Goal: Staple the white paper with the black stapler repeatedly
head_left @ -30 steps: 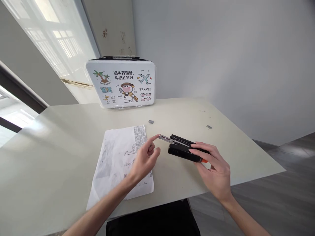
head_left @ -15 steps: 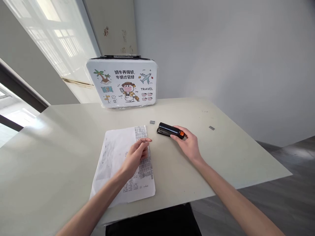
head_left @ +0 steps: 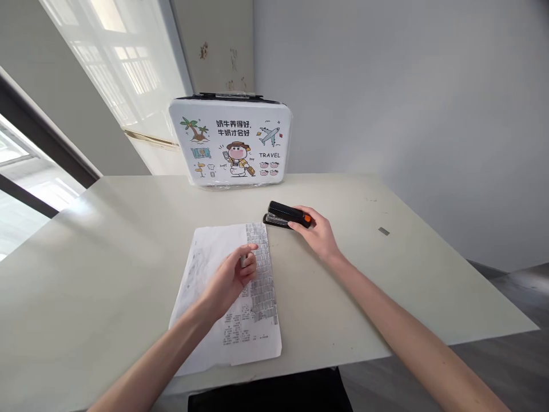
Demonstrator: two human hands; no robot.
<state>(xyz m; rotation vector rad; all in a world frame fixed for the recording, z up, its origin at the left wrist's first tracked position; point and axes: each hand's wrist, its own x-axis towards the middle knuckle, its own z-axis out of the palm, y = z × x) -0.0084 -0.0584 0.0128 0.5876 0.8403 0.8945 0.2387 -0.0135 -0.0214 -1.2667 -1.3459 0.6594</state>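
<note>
Apparently for positioning, right hand (head_left: 319, 236) grasps oblong black plastic stapler (head_left: 285, 210) (steadiness needed next); left hand (head_left: 231, 277), fingers (head_left: 245, 250) curled, contents unclear.

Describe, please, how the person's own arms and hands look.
The bare left hand and bare right hand wear no gloves. Both forearms are uncovered to the picture's bottom edge; no sleeve, watch or bracelet shows.

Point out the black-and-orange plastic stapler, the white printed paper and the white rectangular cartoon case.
Black-and-orange plastic stapler (head_left: 285, 212): head view, on its black upper arm.
White printed paper (head_left: 210, 252): head view, on its upper left.
White rectangular cartoon case (head_left: 231, 150): head view, on its front.
</note>
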